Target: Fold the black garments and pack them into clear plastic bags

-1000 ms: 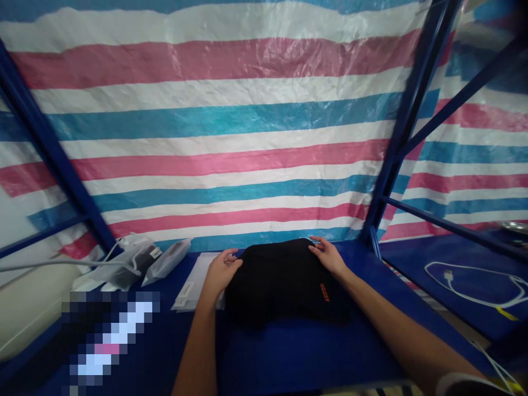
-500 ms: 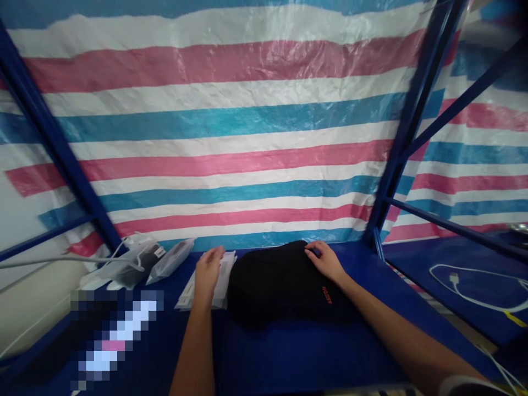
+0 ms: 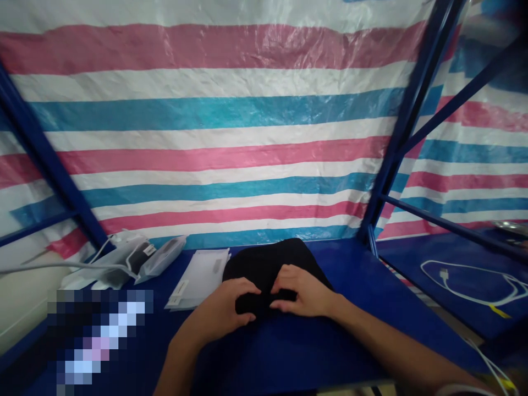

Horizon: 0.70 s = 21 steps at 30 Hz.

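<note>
A black, soft-looking cloth item (image 3: 264, 256) lies bunched on the blue tabletop, its exact kind unclear. My left hand (image 3: 225, 308) grips its near edge, with the thumb below and the fingers on top. Close beside it, my right hand (image 3: 303, 291) holds the same edge in a similar way, black cloth showing between thumb and fingers. Orange lettering seen earlier on the cloth is now out of sight. Just left of the cloth lie flat white plastic sleeves (image 3: 202, 275) with small labels.
Clear plastic bags (image 3: 160, 258) with dark contents sit at the back left, crossed by a grey cable (image 3: 70, 267). A blurred, pixelated patch covers something at the front left. Blue posts (image 3: 396, 148) frame a striped sheet (image 3: 226, 159). A white USB cable (image 3: 466, 297) lies on the right.
Both hands have moved inward to the near edge of the black cloth. The left came from the white sleeves, the right from the far right corner. The cloth now looks smaller and bunched.
</note>
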Each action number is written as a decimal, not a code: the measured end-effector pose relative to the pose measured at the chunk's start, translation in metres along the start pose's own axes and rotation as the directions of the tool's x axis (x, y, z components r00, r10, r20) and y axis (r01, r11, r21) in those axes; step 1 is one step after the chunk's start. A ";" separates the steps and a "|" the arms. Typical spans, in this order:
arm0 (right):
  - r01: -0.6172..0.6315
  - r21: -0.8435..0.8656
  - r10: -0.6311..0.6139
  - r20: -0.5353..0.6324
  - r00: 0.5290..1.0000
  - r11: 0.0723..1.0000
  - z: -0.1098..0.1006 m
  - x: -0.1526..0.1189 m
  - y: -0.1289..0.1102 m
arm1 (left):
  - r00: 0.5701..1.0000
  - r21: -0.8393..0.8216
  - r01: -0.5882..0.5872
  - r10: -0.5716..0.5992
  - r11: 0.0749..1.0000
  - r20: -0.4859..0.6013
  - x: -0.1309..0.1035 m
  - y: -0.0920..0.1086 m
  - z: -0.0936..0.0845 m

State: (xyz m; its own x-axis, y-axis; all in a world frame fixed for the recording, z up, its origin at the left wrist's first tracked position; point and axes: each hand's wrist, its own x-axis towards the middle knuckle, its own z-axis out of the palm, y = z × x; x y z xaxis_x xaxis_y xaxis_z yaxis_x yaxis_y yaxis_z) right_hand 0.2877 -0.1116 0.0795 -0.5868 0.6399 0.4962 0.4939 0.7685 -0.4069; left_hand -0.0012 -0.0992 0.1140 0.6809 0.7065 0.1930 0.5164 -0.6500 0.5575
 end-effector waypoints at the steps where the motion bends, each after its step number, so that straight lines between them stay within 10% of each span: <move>1: 0.009 -0.033 -0.008 0.028 1.000 0.999 0.008 0.002 -0.009 | 1.000 -0.010 0.004 -0.003 1.000 0.023 -0.004 0.000 0.001; 12: -0.088 -0.116 0.083 -0.048 0.995 0.989 0.039 0.009 -0.029 | 0.996 -0.118 -0.055 0.046 0.991 -0.071 -0.005 -0.008 0.010; 21: -0.159 0.023 0.160 -0.261 0.952 0.987 0.044 0.018 -0.025 | 0.981 0.131 -0.095 0.116 0.987 -0.158 0.007 -0.018 0.027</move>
State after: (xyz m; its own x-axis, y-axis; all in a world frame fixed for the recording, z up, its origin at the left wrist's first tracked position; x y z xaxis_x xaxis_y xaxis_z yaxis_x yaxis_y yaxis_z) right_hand 0.2370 -0.1191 0.0647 -0.3124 0.7305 0.6072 0.5660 0.6565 -0.4986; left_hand 0.0083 -0.0900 0.0829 0.6451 0.6620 0.3816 0.5129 -0.7453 0.4260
